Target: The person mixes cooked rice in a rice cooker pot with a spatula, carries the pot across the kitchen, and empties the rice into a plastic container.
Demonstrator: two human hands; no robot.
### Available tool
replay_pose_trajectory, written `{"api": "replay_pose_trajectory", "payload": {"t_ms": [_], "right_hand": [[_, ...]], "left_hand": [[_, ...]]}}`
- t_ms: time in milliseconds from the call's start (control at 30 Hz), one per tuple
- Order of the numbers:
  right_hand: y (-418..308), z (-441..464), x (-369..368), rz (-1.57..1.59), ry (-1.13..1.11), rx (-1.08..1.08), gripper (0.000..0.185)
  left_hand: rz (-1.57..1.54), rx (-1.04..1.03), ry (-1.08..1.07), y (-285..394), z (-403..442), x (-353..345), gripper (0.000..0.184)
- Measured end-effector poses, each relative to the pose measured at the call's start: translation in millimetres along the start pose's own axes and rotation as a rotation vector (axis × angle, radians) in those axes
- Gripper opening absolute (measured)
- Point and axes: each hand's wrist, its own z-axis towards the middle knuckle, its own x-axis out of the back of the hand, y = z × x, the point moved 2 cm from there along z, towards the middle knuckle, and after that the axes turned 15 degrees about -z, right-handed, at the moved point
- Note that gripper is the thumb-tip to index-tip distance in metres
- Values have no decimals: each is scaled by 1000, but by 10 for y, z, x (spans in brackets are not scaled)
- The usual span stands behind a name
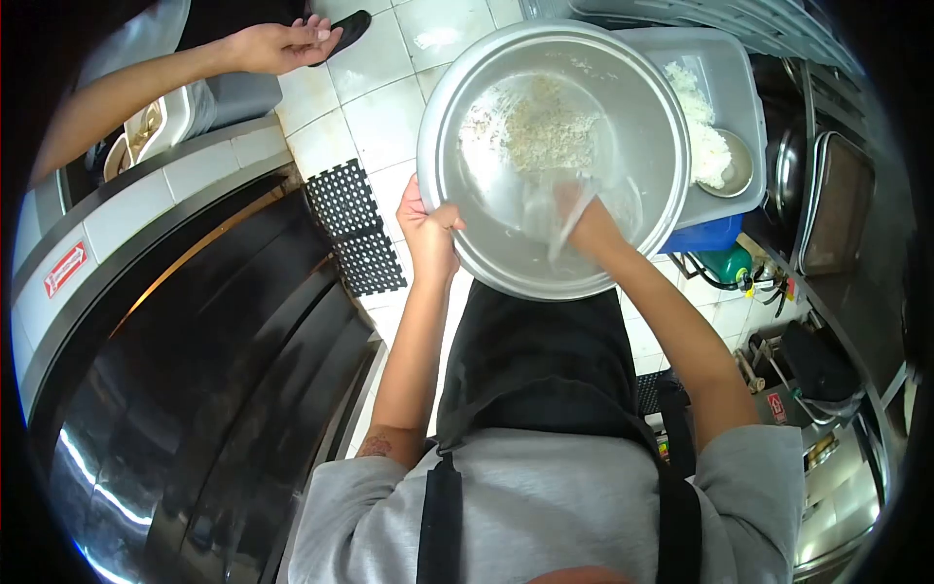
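Note:
A large, deep metal pot point(435, 107) is tilted in front of my body, its inside facing me. My left hand point(431, 234) grips its rim on the left, thumb over the edge. Inside the pot, my right hand point(584, 219) is closed on a translucent piece of plastic point(555, 222), blurred, its exact kind unclear. A patch of whitish grains, looking like rice point(555, 136), sticks to the pot's inner surface above that hand, with smaller bits scattered about the wall.
Right of the pot, a grey plastic tub point(725, 63) holds more white rice point(705, 146) and a metal bowl point(741, 165). Another person's hand point(287, 47) reaches in at upper left. A black perforated mat point(355, 229) lies on the tiles beside a dark counter.

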Motion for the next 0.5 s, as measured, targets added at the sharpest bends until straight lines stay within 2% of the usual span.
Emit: {"api": "replay_pose_trajectory", "payload": {"t_ms": [67,133,233,267,300,400,500], "right_hand": [[139,63,401,-158,-243,30,28],[904,502,644,473,-547,-433,30],[668,381,574,-192,-546,-119,30],[454,177,453,-264,-344,-106,36],[230,54,366,-205,-219,-117,36],[-346,118,433,241,-156,-176,37],[-777,398,758,908,-161,-276,37]], "left_hand": [[-11,40,-71,85,-45,-123,47],[142,-2,-188,239,-257,-357,47],[355,-104,-329,452,-468,-741,49],[384,-132,-380,493,-501,-812,48],[418,-165,-425,529,-517,-861,48],[579,-233,-546,627,-651,-1022,44],[653,-361,-610,674,-685,-1076,43]]}}
